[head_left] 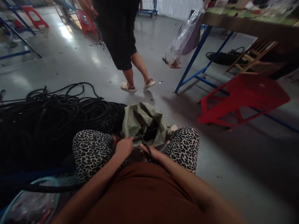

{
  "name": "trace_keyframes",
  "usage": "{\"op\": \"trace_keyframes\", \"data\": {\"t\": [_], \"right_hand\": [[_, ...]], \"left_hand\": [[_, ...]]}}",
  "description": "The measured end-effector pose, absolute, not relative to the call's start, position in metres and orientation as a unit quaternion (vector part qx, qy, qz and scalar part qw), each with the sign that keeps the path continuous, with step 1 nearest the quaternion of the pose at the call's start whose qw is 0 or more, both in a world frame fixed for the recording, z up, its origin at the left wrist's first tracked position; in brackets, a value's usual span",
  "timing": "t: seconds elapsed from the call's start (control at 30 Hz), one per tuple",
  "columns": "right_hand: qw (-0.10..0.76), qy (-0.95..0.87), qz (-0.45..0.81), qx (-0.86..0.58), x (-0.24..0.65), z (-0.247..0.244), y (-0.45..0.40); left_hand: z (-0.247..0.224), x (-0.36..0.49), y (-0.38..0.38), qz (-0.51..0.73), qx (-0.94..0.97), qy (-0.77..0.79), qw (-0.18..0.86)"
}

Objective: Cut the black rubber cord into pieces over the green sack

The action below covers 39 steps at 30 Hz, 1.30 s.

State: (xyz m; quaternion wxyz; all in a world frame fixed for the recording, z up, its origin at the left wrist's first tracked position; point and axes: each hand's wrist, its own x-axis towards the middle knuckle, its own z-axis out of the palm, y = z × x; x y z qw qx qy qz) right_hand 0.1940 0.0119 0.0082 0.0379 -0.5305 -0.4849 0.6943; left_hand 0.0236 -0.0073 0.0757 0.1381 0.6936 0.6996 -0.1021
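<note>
- One hand, the left hand (124, 147), has its fingers closed on a black cord (136, 139), at the near edge of an olive sack (131, 116).
- Right hand (154, 152): fingers curled around a dark scissors-like tool (149, 152), its details blurred.
- The sack sits open between the patterned trouser legs (181, 146).
- Heaped black cables (58, 115) lie left of it.
- At right, a red stool (254, 90) is near the counter (252, 27).
</note>
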Motion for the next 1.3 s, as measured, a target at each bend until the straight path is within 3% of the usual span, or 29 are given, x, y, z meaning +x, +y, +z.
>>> {"op": "trace_keyframes", "data": {"t": [0.23, 0.57, 1.3], "right_hand": [[0.021, -0.510, 0.675, -0.533, 0.193, -0.008, 0.014], [0.008, -0.412, 0.717, -0.563, 0.190, -0.003, 0.010], [0.021, -0.473, 0.678, -0.562, 0.193, -0.004, 0.006]], "left_hand": [[0.079, 0.027, -0.007, -0.116, 0.696, 0.694, 0.147], [0.075, 0.027, -0.007, -0.109, 0.715, 0.678, 0.135], [0.069, 0.025, -0.006, -0.092, 0.700, 0.696, 0.133]]}}
